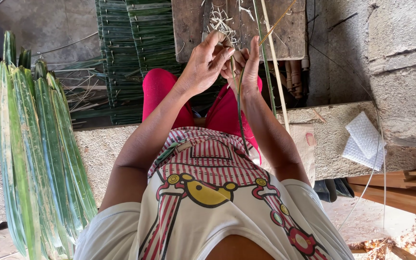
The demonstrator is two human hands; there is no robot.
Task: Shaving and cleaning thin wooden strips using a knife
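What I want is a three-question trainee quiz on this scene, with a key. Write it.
1. True or false: the left hand and the right hand meet at the thin green strip, above the wooden board.
2. Where does the bundle of long green leaves lie?
A) on the person's left
B) across the person's lap
C) on the person's right
3. Fill in: the person's trousers are ___ in colour.

Key: 1 true; 2 A; 3 red.
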